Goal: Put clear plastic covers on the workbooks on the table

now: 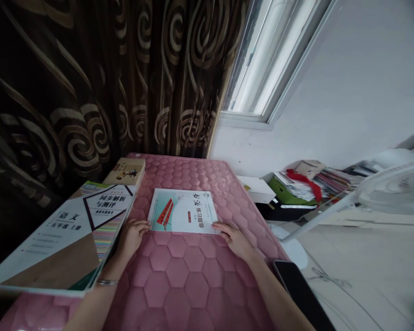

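A thin white and teal workbook (182,210) with a red banner on its cover lies on the pink quilted surface (179,266). At its near left corner, my left hand (133,236) has its fingers closed on the edge. My right hand (235,238) grips the near right corner, fingertips on the cover. Beside my left forearm is a stack of books, its largest a white and brown textbook (65,241). A tan book (126,172) shows at the far end of the stack.
Dark patterned curtains (141,78) hang behind the quilted surface. A black phone or tablet (296,287) lies by its right edge. Past that edge stand a white fan (393,188), a white box (257,189) and a green and black bin (290,193) of papers.
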A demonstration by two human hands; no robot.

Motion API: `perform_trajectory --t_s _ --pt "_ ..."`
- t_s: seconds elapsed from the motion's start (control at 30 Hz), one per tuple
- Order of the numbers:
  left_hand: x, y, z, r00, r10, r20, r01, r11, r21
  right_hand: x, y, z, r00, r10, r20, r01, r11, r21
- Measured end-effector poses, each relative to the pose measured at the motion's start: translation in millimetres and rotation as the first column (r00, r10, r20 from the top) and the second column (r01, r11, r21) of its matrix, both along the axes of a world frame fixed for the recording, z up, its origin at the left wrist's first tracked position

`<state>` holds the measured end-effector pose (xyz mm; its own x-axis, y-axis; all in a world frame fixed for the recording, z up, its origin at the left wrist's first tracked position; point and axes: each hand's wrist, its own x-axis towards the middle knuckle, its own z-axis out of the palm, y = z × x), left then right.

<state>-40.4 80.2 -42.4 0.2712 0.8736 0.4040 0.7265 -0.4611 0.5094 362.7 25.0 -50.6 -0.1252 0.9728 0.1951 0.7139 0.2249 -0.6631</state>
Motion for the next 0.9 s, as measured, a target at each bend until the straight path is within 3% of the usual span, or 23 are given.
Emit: perform_trajectory --t_s 0.13,0.27,0.33,0.47,0.57,0.67,0.8,0.9 --pt "-0.6 -1.5 6.3 0.999 0.008 -0.031 -0.008 1.0 -0.008 3.9 -3.9 6.1 1.0 0.015 -0.013 -0.016 0.998 -0.054" --pt "19.7 -19.7 22.5 0.974 0.054 -0.218 -0.052 0.999 0.016 6.6 5.7 22.6 0.994 0.076 0.074 -0.07 0.994 -0.081" --pt "43.2 -34.6 31.1 0.94 0.119 -0.32 -0.11 0.993 0.049 0.7 25.1 32.1 0.984 0.095 0.149 -0.089 0.995 -0.047" --pt "96.1 -59.1 40.5 0.919 0.056 -0.391 -0.12 0.983 -0.14 -28.1 88.2 42.8 0.935 -0.003 0.354 -0.027 0.996 0.08" --pt "118.7 -67.5 40.8 0.93 0.069 -0.362 -0.166 0.955 -0.245 -51.5 133.0 42.8 0.888 -0.046 0.457 0.002 0.995 0.097" --pt "124.4 -72.0 37.9 0.932 0.102 -0.348 -0.202 0.943 -0.264 -63.8 160.0 41.3 0.871 -0.054 0.488 0.017 0.997 0.081" --pt "124.3 -70.0 30.8 0.929 0.149 -0.339 -0.237 0.943 -0.233 -60.7 173.2 43.8 0.848 -0.064 0.526 0.037 0.997 0.061" --pt "122.6 -52.1 27.9 0.897 0.23 -0.378 -0.311 0.935 -0.168 -50.4 170.6 46.6 0.828 -0.109 0.55 0.096 0.994 0.052"
